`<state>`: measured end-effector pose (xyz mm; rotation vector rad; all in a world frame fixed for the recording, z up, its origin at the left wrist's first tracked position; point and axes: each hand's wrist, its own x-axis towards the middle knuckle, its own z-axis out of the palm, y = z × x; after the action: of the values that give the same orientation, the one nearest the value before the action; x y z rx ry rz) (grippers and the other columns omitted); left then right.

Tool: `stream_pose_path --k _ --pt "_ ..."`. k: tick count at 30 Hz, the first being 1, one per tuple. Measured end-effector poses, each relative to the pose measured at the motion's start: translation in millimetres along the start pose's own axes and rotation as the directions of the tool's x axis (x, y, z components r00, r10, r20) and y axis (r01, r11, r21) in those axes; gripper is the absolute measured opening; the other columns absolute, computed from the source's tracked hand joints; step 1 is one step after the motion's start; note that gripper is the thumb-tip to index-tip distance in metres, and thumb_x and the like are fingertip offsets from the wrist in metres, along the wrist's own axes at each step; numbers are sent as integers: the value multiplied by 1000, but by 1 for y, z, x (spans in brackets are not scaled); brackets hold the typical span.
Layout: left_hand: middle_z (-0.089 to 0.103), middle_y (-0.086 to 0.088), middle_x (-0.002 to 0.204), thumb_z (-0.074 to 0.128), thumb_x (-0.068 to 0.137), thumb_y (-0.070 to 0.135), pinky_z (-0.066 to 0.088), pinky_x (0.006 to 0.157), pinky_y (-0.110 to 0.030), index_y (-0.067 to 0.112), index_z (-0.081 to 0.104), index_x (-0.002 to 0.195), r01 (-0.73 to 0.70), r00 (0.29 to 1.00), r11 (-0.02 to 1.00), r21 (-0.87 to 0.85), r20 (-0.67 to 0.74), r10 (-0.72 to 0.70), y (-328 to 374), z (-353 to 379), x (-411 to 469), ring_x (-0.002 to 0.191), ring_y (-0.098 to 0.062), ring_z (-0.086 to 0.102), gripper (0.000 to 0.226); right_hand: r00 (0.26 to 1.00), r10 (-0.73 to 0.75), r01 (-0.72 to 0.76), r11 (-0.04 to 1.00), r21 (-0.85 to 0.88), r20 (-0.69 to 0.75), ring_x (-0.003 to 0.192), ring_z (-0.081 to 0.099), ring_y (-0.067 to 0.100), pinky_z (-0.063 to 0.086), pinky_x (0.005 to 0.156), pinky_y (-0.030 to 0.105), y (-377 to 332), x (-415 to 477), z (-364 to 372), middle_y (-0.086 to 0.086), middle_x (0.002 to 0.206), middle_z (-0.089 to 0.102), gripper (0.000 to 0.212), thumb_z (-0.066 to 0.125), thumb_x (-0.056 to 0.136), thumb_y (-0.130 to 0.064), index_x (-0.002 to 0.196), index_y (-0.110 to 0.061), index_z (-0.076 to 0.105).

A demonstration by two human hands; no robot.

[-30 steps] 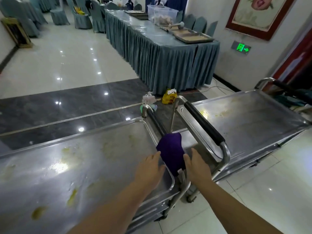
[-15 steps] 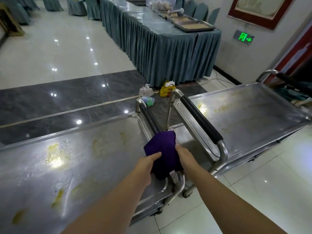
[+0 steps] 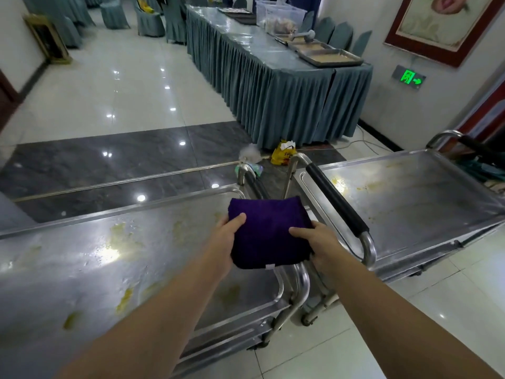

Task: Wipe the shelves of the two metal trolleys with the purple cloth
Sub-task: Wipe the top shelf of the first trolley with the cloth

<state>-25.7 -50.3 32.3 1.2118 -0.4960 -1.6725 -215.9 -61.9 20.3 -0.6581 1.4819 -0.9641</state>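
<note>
Fingers first: L hand (image 3: 222,239) & R hand (image 3: 318,243) each pinch a side edge of the purple cloth (image 3: 269,233). Thumbs are on top; the other fingers are tucked under, so can't tell how they lie. The cloth is folded into a thick pad and held in the air, touching no shelf.

Step, as I read it: cloth readied, wiping not yet begun. Both top shelves carry yellowish smears, and no wiped patch shows. Next move prob: go to a one-hand hold, lower the pad flat onto the L trolley (image 3: 109,255) top shelf, just left of & below the cloth. Then press & sweep away from the cloth. Dried-looking blobs may need firm pressure or repeat passes. Lower shelves under the cloth are only partly seen, so can't tell their condition.

Edges: both shelves have raised rims w/ rounded corners. Muck likely sits along them, so the pad edge should run the rim. The two trolleys' handle ends meet below the cloth. The black-grip handle (image 3: 334,199) stands just right of the cloth, and the R trolley (image 3: 410,209) shelf lies beyond it. The gap is tight, so knuckles could catch the tube.

Room: open tiled floor right of & behind the cloth. A yellow bag (image 3: 282,154) sits on the floor behind it. The long skirted bench (image 3: 273,99) is further behind, well apart.
</note>
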Motion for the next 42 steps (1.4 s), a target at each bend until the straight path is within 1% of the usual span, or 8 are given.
stream_pose_path --k 9,16,21,25,28,32,38,42 --pt "63 3 100 44 100 33 54 81 -38 27 55 101 -288 903 916 281 -237 357 54 -99 -51 89 -18 62 13 951 -9 -11 998 61 310 98 66 30 58 77 39 -15 -54 113 16 109 69 29 62 87 -3 116 -6 59" --pt "63 -4 105 46 100 25 53 80 -38 13 55 119 -189 897 962 195 -364 250 81 -223 -88 94 -21 61 24 884 -157 244 958 -150 440 97 67 24 56 77 36 -2 -109 235 6 109 70 33 60 90 -6 121 -19 59" --pt "45 3 129 58 89 8 36 89 -26 11 39 132 -225 905 938 263 -299 301 113 -326 -120 117 -14 44 48 770 -156 397 876 -274 619 96 68 22 57 83 42 13 -160 327 1 106 70 32 60 90 -5 108 -31 63" --pt "43 11 136 59 62 14 37 92 -26 27 43 133 -295 942 798 526 20 335 145 -392 -159 123 -12 42 75 648 -80 485 810 -329 757 92 69 18 57 75 31 29 -200 393 0 100 72 35 55 90 2 109 -26 65" --pt "66 12 103 54 58 6 50 76 -20 25 56 112 -353 934 768 534 247 257 161 -433 -184 97 -7 62 57 585 -5 480 808 -341 811 99 67 26 57 81 38 43 -214 432 9 106 70 37 53 89 6 110 -22 66" --pt "70 1 85 70 74 19 54 73 -29 19 66 95 -217 976 748 627 113 189 164 -488 -200 82 -18 68 21 604 26 462 803 -376 797 98 67 29 56 86 43 67 -222 472 12 106 70 32 55 89 4 112 -15 66" --pt "66 -7 81 59 91 29 49 65 -33 10 64 86 -33 923 701 713 -248 296 149 -533 -205 75 -24 64 20 706 -266 696 433 -572 657 82 67 15 56 79 45 121 -231 519 -6 86 71 12 65 84 -23 91 -33 69" --pt "62 -16 79 60 91 11 48 50 -31 -1 59 91 53 913 995 82 -408 -15 153 -541 -206 67 -26 60 12 506 -420 854 125 -504 753 74 60 13 48 67 30 152 -254 532 -6 83 69 14 64 88 -21 100 -24 72"
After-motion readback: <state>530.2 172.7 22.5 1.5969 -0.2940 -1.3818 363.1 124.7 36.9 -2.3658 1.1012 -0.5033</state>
